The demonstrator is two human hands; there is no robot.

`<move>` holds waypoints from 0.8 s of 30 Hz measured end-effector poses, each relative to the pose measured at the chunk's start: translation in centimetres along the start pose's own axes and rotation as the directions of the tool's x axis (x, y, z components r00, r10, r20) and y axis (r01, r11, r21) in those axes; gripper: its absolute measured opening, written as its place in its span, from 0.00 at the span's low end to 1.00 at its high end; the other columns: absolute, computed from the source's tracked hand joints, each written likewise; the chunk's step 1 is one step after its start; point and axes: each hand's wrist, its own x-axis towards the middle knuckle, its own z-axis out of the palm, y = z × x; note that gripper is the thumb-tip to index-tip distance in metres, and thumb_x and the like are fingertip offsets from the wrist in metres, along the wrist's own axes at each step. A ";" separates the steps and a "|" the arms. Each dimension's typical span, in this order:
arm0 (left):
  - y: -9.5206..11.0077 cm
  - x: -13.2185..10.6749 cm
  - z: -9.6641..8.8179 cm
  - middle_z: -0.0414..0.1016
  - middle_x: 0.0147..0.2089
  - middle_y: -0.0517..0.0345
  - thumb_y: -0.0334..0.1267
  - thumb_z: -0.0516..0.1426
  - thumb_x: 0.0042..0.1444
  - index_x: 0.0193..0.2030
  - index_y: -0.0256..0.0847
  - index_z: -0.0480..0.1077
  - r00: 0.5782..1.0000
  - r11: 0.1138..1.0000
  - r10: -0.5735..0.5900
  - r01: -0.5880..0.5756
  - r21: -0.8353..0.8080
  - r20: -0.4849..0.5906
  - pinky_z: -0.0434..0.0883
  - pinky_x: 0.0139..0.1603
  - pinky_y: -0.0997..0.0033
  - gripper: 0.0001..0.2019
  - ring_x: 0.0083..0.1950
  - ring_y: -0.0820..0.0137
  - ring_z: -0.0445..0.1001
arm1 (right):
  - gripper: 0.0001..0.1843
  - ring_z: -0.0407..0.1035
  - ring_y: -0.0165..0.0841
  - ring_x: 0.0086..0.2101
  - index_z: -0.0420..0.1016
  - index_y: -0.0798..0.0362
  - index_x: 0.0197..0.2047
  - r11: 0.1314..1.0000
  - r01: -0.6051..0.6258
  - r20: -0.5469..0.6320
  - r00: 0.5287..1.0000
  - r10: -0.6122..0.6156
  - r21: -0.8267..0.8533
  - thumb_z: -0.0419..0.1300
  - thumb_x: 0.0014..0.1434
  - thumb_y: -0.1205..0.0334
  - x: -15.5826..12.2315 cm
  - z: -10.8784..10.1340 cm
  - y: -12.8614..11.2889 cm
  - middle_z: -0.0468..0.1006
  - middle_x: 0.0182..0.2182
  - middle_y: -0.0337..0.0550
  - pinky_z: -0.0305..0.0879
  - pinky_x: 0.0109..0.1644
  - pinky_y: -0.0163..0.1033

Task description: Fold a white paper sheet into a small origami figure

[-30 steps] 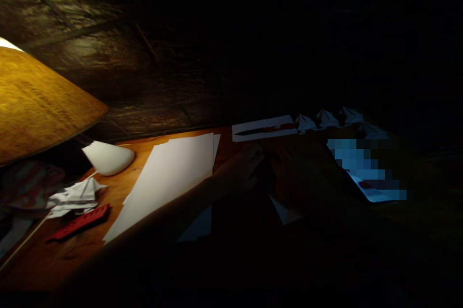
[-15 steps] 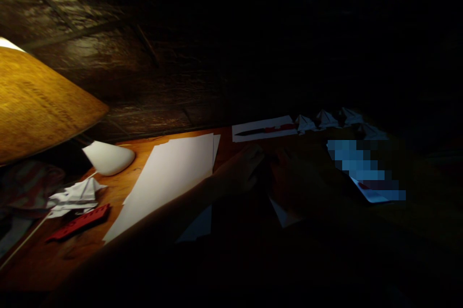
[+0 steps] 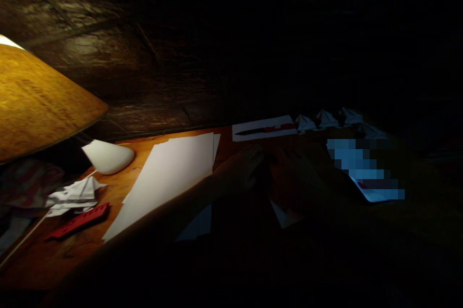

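Observation:
In deep shadow at the middle of the table, my left hand [image 3: 248, 165] has its fingers bent inward. What lies in them is too dark to make out. Close beside it on the right, my right hand [image 3: 289, 173] is curled over a piece of white paper [image 3: 280, 215], and one pointed corner sticks out below it. To the left, my forearm crosses a stack of white paper sheets [image 3: 177, 163]. Beyond the hands, a knife with a dark blade and red handle [image 3: 278, 128] rests on a white paper strip [image 3: 238, 127].
Several folded paper shapes [image 3: 305, 123] line the back right. A lit phone-like screen [image 3: 372, 194], partly pixelated, lies at right. At left are a yellow lampshade [image 3: 43, 100], a white rounded object [image 3: 112, 157], crumpled paper [image 3: 77, 194] and a red ruler-like strip [image 3: 79, 221].
Almost nothing differs. My right hand has shifted very slightly over the paper, and the view has moved a touch.

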 end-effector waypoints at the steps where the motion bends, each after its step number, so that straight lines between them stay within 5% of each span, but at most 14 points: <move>1: 0.0 0.0 0.0 0.68 0.57 0.43 0.27 0.56 0.55 0.53 0.35 0.68 1.000 1.000 -0.002 0.002 0.003 0.001 0.76 0.60 0.55 0.18 0.59 0.55 0.71 | 0.13 0.71 0.49 0.45 0.79 0.59 0.42 1.000 0.007 -0.008 1.000 -0.007 -0.005 0.53 0.62 0.66 0.0 0.0 0.1 0.75 0.45 0.61 0.62 0.47 0.51; 24: -0.1 0.0 -0.9 0.75 0.56 0.45 0.33 0.59 0.54 0.54 0.36 0.73 0.998 0.996 -0.018 0.024 0.084 -0.067 0.75 0.58 0.53 0.19 0.58 0.55 0.75 | 0.22 0.72 0.45 0.43 0.84 0.53 0.48 0.999 0.000 0.001 1.000 0.000 0.041 0.49 0.72 0.55 -0.1 -0.5 0.9 0.77 0.46 0.56 0.61 0.46 0.47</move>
